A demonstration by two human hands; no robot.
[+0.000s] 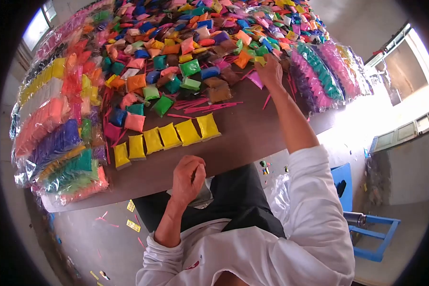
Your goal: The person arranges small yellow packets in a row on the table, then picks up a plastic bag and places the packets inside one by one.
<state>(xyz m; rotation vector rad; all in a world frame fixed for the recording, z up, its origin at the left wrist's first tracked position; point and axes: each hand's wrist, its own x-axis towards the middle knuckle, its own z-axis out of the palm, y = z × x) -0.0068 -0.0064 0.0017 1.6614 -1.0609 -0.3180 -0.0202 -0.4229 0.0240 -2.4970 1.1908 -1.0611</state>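
Note:
My right hand (pixel 270 71) reaches to the near right part of a heap of small coloured packets (pixel 190 43), its fingers closed at a yellow packet (pixel 260 60). A magenta packet (pixel 255 79) lies just left of that hand. Curled near the table's front edge, my left hand (pixel 188 176) has its fingers closed; whether anything is inside is hidden. Beyond my left hand, several yellow packets (pixel 168 136) lie side by side in a slightly slanting row on the brown table (pixel 243 124).
Clear bags of coloured packets (pixel 47 119) are stacked at the left, and more bags (pixel 319 76) lie at the right. Pink strips (pixel 214 107) are scattered in front of the heap. A blue frame (pixel 376 238) stands on the floor at the right.

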